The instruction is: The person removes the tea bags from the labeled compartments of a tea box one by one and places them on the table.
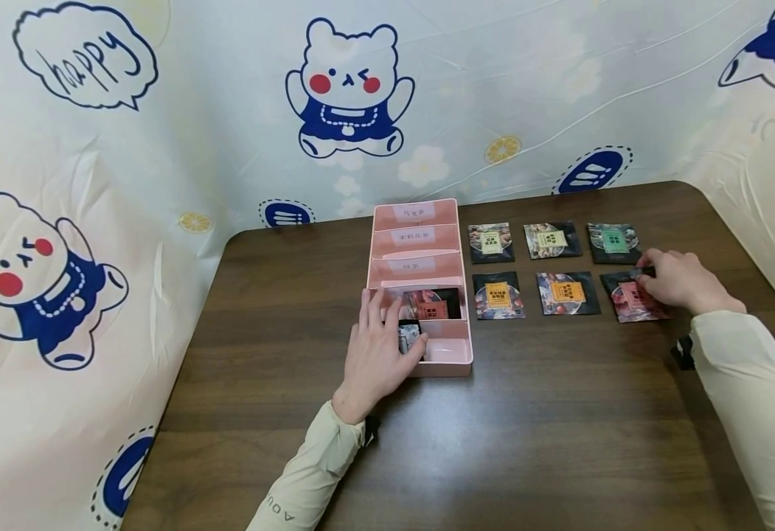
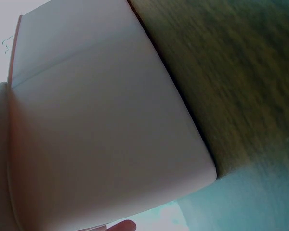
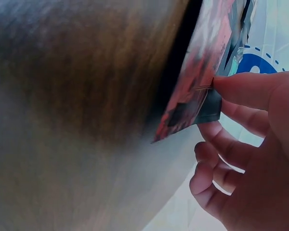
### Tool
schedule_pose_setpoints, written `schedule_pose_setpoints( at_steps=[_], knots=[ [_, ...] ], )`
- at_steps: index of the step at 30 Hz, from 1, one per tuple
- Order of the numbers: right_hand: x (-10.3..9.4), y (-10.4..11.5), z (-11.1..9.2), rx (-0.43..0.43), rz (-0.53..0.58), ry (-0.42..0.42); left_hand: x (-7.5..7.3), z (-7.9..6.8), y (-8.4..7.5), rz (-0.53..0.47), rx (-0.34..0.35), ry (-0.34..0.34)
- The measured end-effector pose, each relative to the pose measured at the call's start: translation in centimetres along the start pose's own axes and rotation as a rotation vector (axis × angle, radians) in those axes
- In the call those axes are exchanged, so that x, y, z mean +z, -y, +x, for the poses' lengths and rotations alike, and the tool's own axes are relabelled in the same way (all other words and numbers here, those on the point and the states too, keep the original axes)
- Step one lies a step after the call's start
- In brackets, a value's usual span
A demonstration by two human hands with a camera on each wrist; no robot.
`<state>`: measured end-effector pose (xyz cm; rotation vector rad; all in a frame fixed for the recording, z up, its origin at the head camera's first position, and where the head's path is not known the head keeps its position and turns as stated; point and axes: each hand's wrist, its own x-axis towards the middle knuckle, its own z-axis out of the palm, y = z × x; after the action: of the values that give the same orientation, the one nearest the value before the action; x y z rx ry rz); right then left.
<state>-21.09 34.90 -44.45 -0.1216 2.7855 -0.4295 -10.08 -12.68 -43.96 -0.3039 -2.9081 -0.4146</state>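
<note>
My right hand (image 1: 682, 282) pinches the right edge of a black sachet with a red label (image 1: 631, 298) between thumb and fingers. In the right wrist view the sachet (image 3: 198, 72) is tilted, its dark edge between the fingertips. My left hand (image 1: 378, 358) lies over the left rim of a pink compartment box (image 1: 450, 371), fingers extended and thumb over the front part. Near that thumb a dark sachet with a pale picture (image 1: 409, 338) is partly covered by the hand. Behind it, another red-labelled sachet (image 1: 432, 304) lies in a compartment.
Several more sachets lie in two rows right of the box, including a green-labelled sachet (image 1: 614, 242) and an orange-labelled sachet (image 1: 568, 293). The box's rear compartments carry paper labels (image 1: 415, 236). A printed curtain (image 1: 228, 147) borders the wooden table (image 1: 281, 295).
</note>
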Motion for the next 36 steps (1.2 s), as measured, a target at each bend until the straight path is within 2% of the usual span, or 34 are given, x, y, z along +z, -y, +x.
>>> schedule_pose_setpoints(
  at_steps=[11, 19, 25, 31, 36],
  knots=[
    [-0.1, 0.2, -0.8, 0.027, 0.000, -0.017, 0.0, 0.0, 0.0, -0.002, -0.003, 0.006],
    [-0.5, 1.9, -1.0, -0.013, 0.023, -0.102, 0.0, 0.0, 0.1, -0.002, -0.003, 0.008],
    [-0.8, 5.6, -0.7, -0.096, 0.053, -0.162, 0.0, 0.0, 0.1, -0.016, -0.003, 0.001],
    [-0.8, 11.4, -0.3, -0.315, 0.080, -0.247, 0.1, 0.0, 0.1, -0.034, -0.003, -0.026],
    [0.0, 17.0, -0.1, -0.472, 0.088, -0.251, 0.2, 0.0, 0.2, -0.039, -0.004, -0.033]
  ],
)
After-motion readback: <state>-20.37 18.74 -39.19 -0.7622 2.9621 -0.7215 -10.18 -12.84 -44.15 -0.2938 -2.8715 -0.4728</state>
